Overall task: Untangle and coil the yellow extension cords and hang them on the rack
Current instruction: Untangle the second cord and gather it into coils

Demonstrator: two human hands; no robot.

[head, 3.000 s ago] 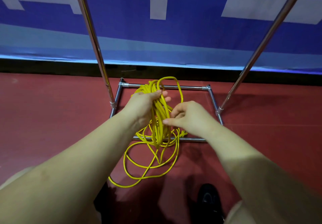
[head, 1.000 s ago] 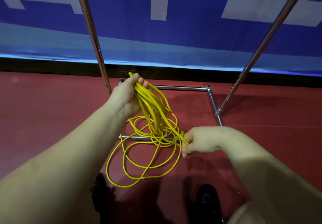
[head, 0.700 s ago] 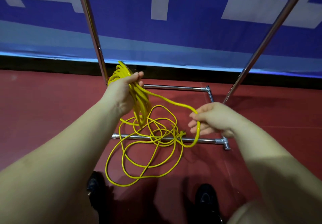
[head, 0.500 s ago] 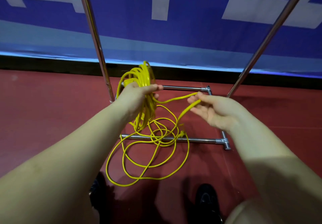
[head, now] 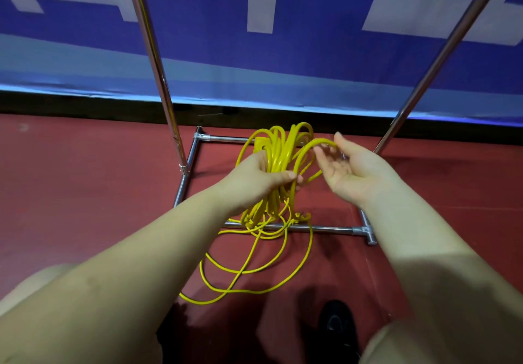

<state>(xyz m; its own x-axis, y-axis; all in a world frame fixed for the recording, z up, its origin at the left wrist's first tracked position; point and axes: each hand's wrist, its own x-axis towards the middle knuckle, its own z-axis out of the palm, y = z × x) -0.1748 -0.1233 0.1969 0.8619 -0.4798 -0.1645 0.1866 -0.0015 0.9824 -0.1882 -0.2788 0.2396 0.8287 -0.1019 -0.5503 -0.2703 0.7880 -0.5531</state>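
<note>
Left hand (head: 256, 178) grips cord (head: 278, 154) coil to keep loops; right hand (head: 349, 169), fingers wide, guides next loop (rest on floor (head: 85, 193))

Red floor (head: 85, 193): chrome rack base (head: 319, 229), loose yellow cord loops (head: 254, 271), black shoe (head: 335, 325).

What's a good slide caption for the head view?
Left hand grips yellow cord coil; right hand feeds another loop.
</note>
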